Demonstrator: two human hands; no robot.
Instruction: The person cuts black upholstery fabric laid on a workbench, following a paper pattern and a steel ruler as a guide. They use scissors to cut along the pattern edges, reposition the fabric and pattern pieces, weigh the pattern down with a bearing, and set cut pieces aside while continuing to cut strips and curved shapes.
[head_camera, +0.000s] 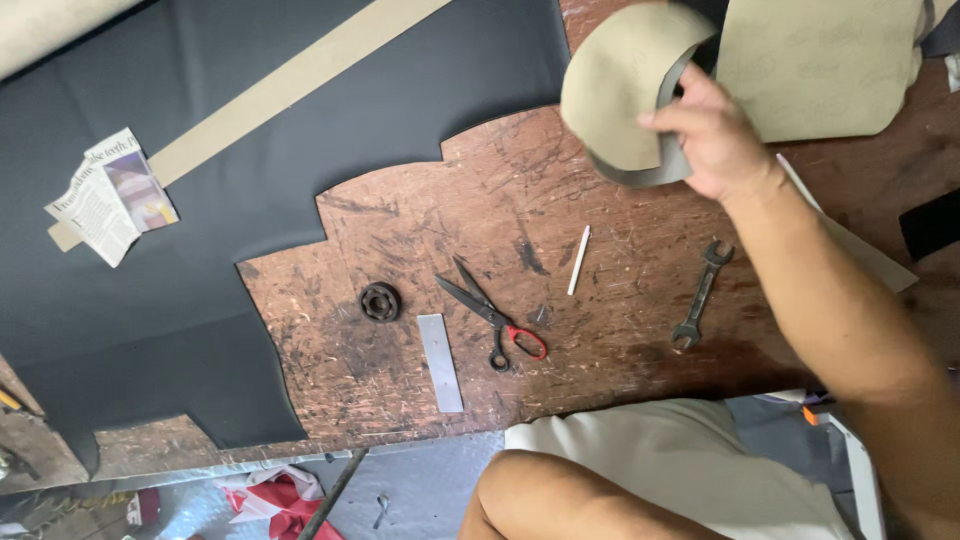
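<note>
My right hand (712, 135) reaches in from the lower right and grips a tan curved pattern piece (615, 85) with a dark grey layer under it, lifted above the far part of the scratched wooden table (620, 340). A larger tan piece (810, 60) lies just right of it. My left hand is out of view. A big black fabric sheet (150, 260) with a stepped cut edge covers the table's left side.
Red-handled scissors (495, 320), a white chalk stick (578, 260), an open-end wrench (700, 295), a flat metal strip (440, 362) and a black round part (380, 301) lie on the wood. A long tan strip (300, 70) and folded newspaper (110, 195) rest on the fabric. My knee (560, 495) is at the near edge.
</note>
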